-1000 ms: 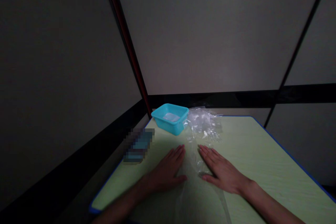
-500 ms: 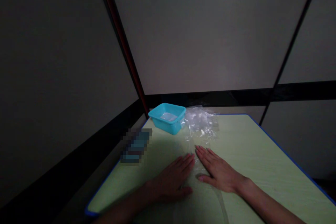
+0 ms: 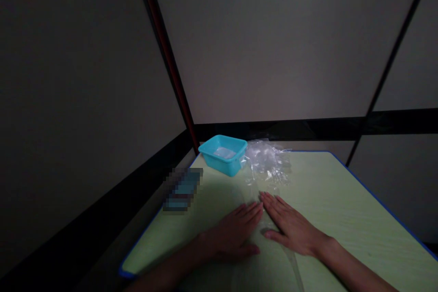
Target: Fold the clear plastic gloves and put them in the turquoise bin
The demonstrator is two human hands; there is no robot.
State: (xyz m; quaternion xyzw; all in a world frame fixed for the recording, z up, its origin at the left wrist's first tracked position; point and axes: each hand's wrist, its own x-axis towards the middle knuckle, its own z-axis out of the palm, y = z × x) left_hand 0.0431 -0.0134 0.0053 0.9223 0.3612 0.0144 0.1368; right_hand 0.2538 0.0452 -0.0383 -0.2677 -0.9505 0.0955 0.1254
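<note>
My left hand [image 3: 234, 233] lies flat, palm down, on a clear plastic sheet [image 3: 265, 255] spread over the light green table [image 3: 342, 219]. Just to its right, my right hand [image 3: 290, 226] also presses flat on the sheet, and the fingertips of both hands nearly touch. The fingers of both hands are stretched out and hold nothing. A crumpled heap of clear plastic bags [image 3: 268, 162] sits beyond the fingertips.
A turquoise plastic tub [image 3: 223, 154] stands at the table's far left corner, touching the plastic heap. A blurred-out flat item [image 3: 182, 189] lies near the left edge. Dim grey panels with dark frames enclose the table on the far and left sides.
My left hand has slid right across the sheet, closing the gap until its fingertips almost meet the right hand's. The right hand has stayed nearly in place.
</note>
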